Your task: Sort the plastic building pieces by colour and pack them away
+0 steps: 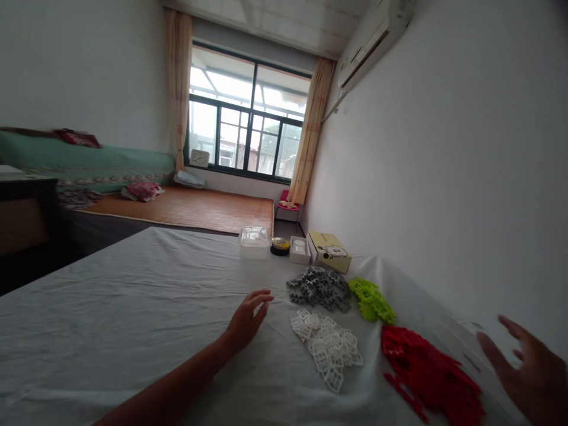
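Observation:
My left hand (247, 318) rests on the white cloth of the table (133, 307), fingers stretched out and empty, just left of a pile of white plastic lattice pieces (327, 346). My right hand (528, 370) hovers at the right edge with fingers spread, holding nothing, beside a heap of red pieces (428, 376). A grey pile (319, 288) and a lime green pile (371, 300) lie farther back.
At the table's far edge stand a clear plastic tub (254, 242), a black and yellow round tin (280, 245), a small white box (300, 249) and a yellow carton (331, 251). A bed (186, 207) and window lie beyond; a white wall runs along the right.

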Tool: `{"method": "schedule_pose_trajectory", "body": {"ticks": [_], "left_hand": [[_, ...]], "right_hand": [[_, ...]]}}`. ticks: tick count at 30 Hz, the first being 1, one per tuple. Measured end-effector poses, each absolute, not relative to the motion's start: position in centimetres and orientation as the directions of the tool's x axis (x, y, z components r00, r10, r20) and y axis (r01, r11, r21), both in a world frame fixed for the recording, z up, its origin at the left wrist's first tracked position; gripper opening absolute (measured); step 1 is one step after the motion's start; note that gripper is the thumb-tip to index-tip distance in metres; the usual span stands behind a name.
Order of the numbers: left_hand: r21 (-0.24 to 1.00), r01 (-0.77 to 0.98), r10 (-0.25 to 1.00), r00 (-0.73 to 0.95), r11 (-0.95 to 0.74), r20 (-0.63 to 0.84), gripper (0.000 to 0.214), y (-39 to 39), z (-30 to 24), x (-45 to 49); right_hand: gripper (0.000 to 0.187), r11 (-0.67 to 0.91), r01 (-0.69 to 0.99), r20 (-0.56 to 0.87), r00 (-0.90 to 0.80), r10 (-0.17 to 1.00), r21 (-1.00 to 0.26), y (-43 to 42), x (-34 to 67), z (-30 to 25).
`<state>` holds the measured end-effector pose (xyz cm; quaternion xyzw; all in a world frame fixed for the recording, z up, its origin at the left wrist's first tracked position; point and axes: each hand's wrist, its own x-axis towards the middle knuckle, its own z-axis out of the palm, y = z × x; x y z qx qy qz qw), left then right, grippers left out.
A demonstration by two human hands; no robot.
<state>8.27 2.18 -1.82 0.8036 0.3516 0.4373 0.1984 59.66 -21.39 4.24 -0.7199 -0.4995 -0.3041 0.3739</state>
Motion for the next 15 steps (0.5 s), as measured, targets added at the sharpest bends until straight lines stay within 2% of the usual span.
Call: {"method": "schedule_pose_trajectory", "body": {"ticks": [1,3,7,9,11,15], "left_hand": [[0.614,0.389,0.727,0.366,-0.687,0.582,0.027,2.0,-2.0,8.2],[0.575,0.383,0.691,0.378,-0.723,0.617,0.026,1.5,-2.2,7.8],[0.533,0.368,0.646,0.383,-0.762,0.660,0.027,0.6,-2.1,7.3],[0.546,0.365,0.656,0.364,-0.754,0.661,0.027,0.5,-2.1,7.3],[0.563,0.360,0.667,0.347,-0.744,0.660,0.027,0.5,-2.1,7.3],[0.580,0.347,0.675,0.339,-0.737,0.655,0.028,0.5,-2.0,7.3]], "right_hand": [[0.064,-0.214,0.950,0.782,0.309,0.541,-0.227,-19.4,56.8,5.1],[0.058,-0.119,0.982,0.753,0.190,0.630,-0.147,-15.2,50.8,6.2],[0.045,0.218,0.973,0.640,-0.215,0.738,0.075,-7.3,41.2,6.3],[0.041,0.298,0.945,0.536,-0.323,0.780,0.135,-3.4,38.2,6.1],[0.039,0.279,0.945,0.422,-0.326,0.846,0.172,0.7,36.1,5.9],[0.041,0.099,0.964,0.256,-0.163,0.953,0.247,8.5,33.8,5.8]]}}
